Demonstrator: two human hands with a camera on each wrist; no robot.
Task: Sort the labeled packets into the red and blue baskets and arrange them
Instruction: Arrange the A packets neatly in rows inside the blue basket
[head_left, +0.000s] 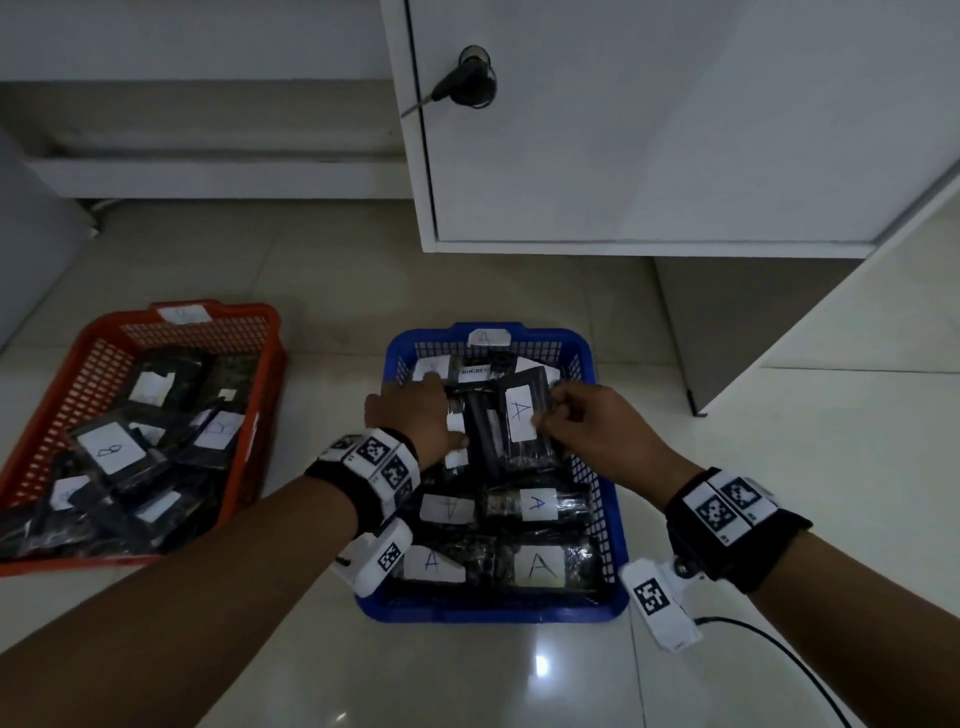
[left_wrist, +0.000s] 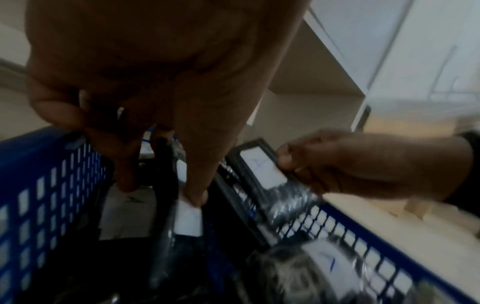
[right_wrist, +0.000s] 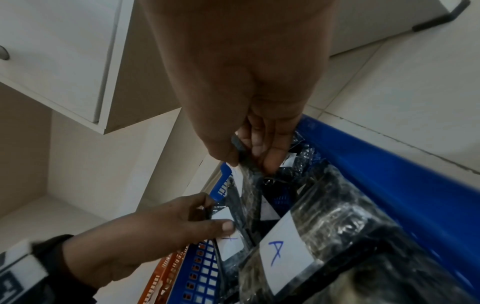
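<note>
A blue basket (head_left: 498, 616) on the floor in front of me holds several black packets with white "A" labels (head_left: 540, 566). At its far end my right hand (head_left: 553, 415) pinches the edge of a tilted A packet (head_left: 522, 421); the right wrist view shows the right hand (right_wrist: 249, 162) with thumb and fingers on that edge. My left hand (head_left: 448, 413) grips a second black packet (left_wrist: 166, 185) that stands on edge beside it, thumb on its white label (left_wrist: 188, 218). The red basket (head_left: 223, 312) to the left holds a loose heap of black packets, one marked "B" (head_left: 111, 449).
A white cabinet (head_left: 623, 156) with a key in its lock (head_left: 467, 78) hangs just beyond the blue basket. The baskets sit on glossy floor tiles (head_left: 467, 686). A black cable (head_left: 779, 649) trails from my right wrist.
</note>
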